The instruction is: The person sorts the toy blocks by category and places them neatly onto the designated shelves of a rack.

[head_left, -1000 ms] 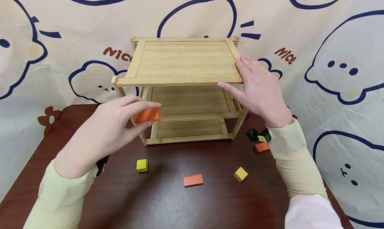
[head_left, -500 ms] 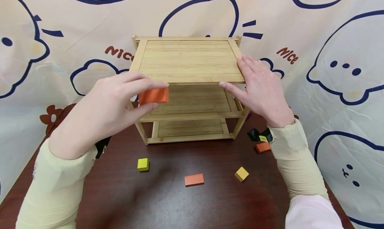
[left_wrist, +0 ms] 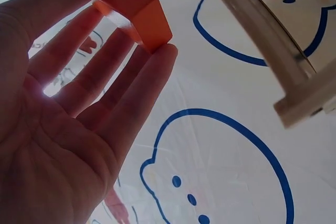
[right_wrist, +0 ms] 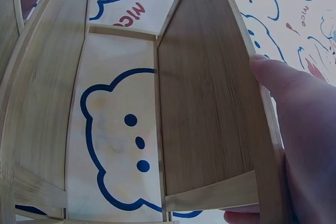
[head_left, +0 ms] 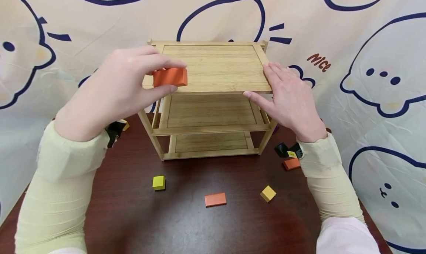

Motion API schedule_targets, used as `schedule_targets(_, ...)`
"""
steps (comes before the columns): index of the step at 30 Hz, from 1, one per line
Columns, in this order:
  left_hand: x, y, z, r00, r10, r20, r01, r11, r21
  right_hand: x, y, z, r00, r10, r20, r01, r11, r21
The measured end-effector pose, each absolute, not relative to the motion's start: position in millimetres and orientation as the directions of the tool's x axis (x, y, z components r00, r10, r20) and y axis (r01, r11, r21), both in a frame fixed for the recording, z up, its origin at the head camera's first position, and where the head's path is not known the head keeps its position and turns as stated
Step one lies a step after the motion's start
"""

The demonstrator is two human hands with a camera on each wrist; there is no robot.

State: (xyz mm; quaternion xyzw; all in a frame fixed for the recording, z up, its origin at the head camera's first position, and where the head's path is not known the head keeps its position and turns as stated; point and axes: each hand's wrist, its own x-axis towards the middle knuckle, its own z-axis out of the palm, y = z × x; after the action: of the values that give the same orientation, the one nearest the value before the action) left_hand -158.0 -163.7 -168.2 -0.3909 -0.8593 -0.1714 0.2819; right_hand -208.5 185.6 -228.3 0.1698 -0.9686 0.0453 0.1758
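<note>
In the head view, the left hand pinches an orange block by the top front-left corner of the bamboo rack; the right hand rests, fingers straight, on its top right edge. Left wrist: the block is in the air, apart from the rack. Right wrist: the thumb touches the top board's front edge.
</note>
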Motion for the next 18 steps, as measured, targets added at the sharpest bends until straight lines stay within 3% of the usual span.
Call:
schedule_targets(8,-173,-162,-156,-0.593,0.59,0.547,0.742,0.665,0.087,-208,185,-229,-0.884,-0.311,0.348,-0.342,0.939,-0.03)
schedule_targets(14,-184,-159,-151,-0.594,0.6,0.535,0.745,0.662,0.084,-208,185,-229,-0.885,-0.31,0.347,-0.342,0.939,-0.032)
schedule_targets(18,-189,-155,-147,-0.644,0.59,0.487,0.712,0.696,0.099,-208,184,-229,-0.885,-0.31,0.348,-0.344,0.938,-0.039)
